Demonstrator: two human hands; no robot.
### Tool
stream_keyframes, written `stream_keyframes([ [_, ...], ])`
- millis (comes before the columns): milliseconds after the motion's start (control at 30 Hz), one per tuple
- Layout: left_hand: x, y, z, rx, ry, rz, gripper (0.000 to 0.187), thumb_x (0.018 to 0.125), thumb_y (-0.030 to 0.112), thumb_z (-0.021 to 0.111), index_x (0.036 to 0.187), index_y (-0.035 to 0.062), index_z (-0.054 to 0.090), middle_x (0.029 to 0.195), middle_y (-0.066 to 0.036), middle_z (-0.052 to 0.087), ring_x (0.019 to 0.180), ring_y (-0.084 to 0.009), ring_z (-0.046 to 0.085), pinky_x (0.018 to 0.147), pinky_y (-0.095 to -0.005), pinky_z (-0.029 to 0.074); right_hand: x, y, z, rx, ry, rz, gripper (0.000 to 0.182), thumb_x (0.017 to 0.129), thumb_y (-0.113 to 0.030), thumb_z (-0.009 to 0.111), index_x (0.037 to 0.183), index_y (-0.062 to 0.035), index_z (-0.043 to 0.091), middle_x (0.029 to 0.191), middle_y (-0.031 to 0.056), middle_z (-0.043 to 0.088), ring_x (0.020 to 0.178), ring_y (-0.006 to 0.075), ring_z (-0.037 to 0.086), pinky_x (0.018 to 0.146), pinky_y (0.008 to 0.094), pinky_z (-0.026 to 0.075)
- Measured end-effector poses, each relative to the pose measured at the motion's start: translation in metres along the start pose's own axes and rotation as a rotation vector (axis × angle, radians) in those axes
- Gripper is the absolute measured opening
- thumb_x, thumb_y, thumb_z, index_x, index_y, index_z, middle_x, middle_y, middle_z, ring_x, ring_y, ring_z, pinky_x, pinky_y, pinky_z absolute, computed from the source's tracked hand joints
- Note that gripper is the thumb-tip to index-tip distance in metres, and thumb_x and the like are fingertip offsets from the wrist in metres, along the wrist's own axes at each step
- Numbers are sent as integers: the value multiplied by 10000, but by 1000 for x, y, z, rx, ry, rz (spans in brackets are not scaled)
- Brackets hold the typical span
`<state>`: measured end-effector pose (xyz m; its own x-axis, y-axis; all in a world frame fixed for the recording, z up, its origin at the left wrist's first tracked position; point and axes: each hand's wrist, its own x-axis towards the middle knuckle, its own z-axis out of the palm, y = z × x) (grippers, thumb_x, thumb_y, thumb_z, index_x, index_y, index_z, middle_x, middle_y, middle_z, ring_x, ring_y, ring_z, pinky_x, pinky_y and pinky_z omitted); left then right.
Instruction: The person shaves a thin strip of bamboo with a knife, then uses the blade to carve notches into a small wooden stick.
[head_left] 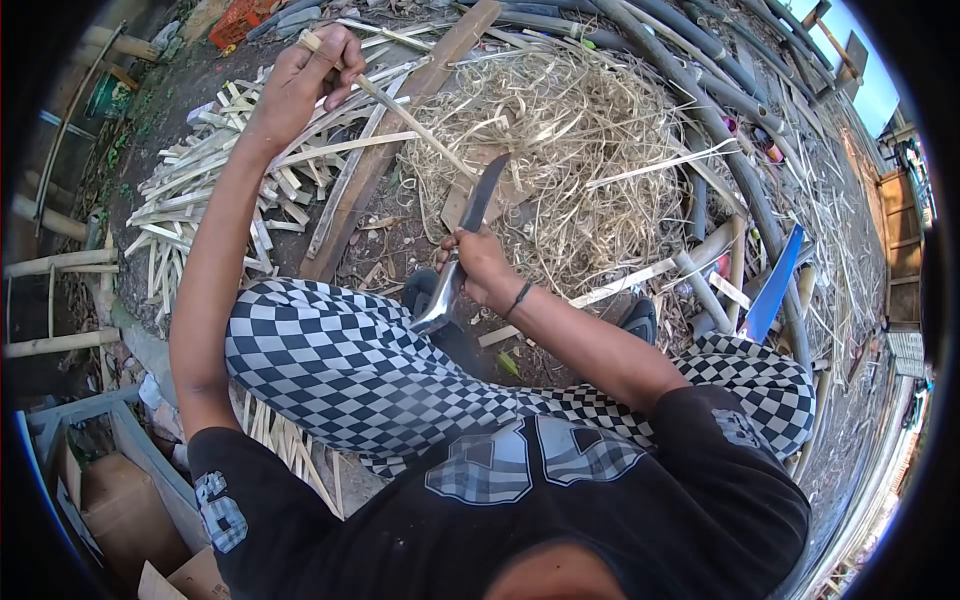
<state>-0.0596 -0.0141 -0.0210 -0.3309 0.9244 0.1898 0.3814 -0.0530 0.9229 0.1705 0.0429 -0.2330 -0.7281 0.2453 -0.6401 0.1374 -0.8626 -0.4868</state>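
The right hand [482, 266] has its fingers clamped around the knife [482, 197], whose blade could skid towards the checked trousers [330, 350] if the strip [408, 115] twisted. Pale, slim and straight, that strip runs from beside the blade, near curled shavings [590, 130], to the left hand's [312, 75] clamped fingers

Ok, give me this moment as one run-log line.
left hand: holding thin strip | right hand: holding curved knife | contact: knife beside strip's far end, touch unclear | shavings: heaped on ground
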Motion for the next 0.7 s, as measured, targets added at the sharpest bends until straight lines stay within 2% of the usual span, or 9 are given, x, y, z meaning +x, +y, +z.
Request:
stream_keyframes([
  [100, -6, -2, -8, -31, -58, -40, 369, 1069, 383, 399, 949, 49, 499, 832, -15, 480, 658, -78, 456, 622, -217, 405, -30, 1, 24, 89, 33, -17, 85, 1041, -112, 387, 1108, -80, 346, 862, 56, 482, 622, 172, 521, 580, 356, 539],
  [200, -11, -1, -5, -44, -68, -62, 353, 1061, 371, 424, 977, 41, 519, 870, -23, 511, 704, -91, 506, 661, -228, 432, -35, 3, 28, -155, -98, -136, 209, 1052, -127, 383, 1249, -75, 334, 846, 49, 484, 620, 144, 528, 554, 320, 525],
  [367, -14, -7, -4, -61, -103, -37, 345, 1055, 341, 446, 947, 28, 542, 888, -55, 554, 699, -117, 558, 652, -257, 462, -25, -20, 26, -558, -112, -377, 173, 1047, -159, 430, 1188, -62, 405, 763, 35, 528, 548, 118, 542, 507, 296, 496],
  [433, -14, -7, 0, -77, -100, -40, 357, 1055, 350, 442, 912, 34, 527, 876, -58, 545, 680, -119, 553, 637, -261, 460, -16, -32, 25, -824, -58, -678, 137, 1032, -136, 442, 1123, -34, 432, 675, 65, 571, 554, 161, 592, 506, 335, 486],
  [467, -14, -7, 2, -89, -95, -42, 372, 1054, 359, 439, 878, 39, 512, 864, -60, 537, 662, -122, 548, 623, -265, 459, -14, -35, 25, -827, -50, -680, 137, 1032, -136, 442, 1123, -34, 432, 675, 65, 571, 554, 161, 592, 506, 335, 486],
  [533, -12, -10, 5, -113, -89, -37, 383, 1055, 368, 432, 853, 47, 486, 849, -58, 523, 651, -122, 538, 615, -263, 453, -12, -46, 27, -989, -38, -887, 133, 1009, -119, 456, 1077, -6, 443, 629, 143, 604, 570, 304, 629, 530, 432, 481],
  [567, -13, -11, 7, -135, -75, -30, 396, 1055, 377, 425, 829, 54, 461, 834, -56, 510, 640, -122, 528, 606, -261, 447, -12, -50, 25, -996, -33, -888, 133, 1009, -119, 456, 1077, -6, 443, 629, 143, 604, 570, 304, 629, 530, 432, 481],
  [633, -14, -10, 10, -121, -45, -47, 410, 1054, 395, 415, 808, 67, 431, 816, -49, 487, 633, -120, 515, 597, -254, 431, -10, -56, 23, -1125, 15, -960, 169, 991, -116, 461, 1102, 11, 445, 627, 212, 595, 592, 447, 595, 572, 531, 463],
  [700, -10, -16, 10, -107, -33, -51, 404, 1060, 386, 420, 813, 67, 435, 817, -48, 480, 614, -113, 476, 588, -250, 415, 3, -56, 4, -1157, 46, -910, 178, 986, -125, 456, 1108, 4, 440, 634, 250, 591, 620, 480, 594, 598, 569, 456],
])
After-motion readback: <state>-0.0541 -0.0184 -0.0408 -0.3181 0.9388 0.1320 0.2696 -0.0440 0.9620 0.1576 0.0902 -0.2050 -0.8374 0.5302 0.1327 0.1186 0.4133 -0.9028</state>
